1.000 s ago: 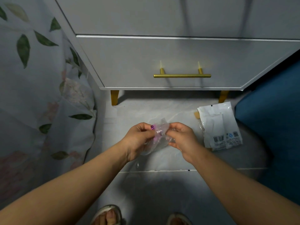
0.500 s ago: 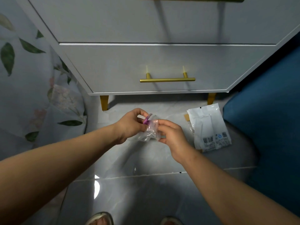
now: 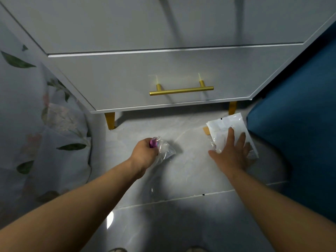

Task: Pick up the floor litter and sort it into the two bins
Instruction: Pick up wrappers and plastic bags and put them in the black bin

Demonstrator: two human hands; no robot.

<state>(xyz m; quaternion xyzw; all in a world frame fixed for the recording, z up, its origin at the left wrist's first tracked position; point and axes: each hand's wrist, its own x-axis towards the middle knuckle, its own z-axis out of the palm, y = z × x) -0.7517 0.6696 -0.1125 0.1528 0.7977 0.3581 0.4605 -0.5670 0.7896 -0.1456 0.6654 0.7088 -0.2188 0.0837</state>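
Observation:
My left hand (image 3: 145,153) grips a crumpled clear plastic wrapper (image 3: 165,150) with a purple patch at its top, held just above the grey floor tiles. My right hand (image 3: 232,151) lies flat with spread fingers on a white plastic packet (image 3: 223,126) that rests on the floor at the right. A barcode end of the packet shows past my fingers. A small tan scrap (image 3: 206,131) peeks from under the packet's left edge. No bin is in view.
A white cabinet (image 3: 163,73) with a gold handle (image 3: 181,90) and gold legs stands ahead. A leaf-print fabric (image 3: 45,124) hangs at the left. A blue upholstered piece (image 3: 300,133) borders the right. Glossy tiles (image 3: 181,206) lie below my arms.
My right hand has let go of the clear wrapper and moved right onto the white packet. My left hand keeps the wrapper alone. The view has tilted upward.

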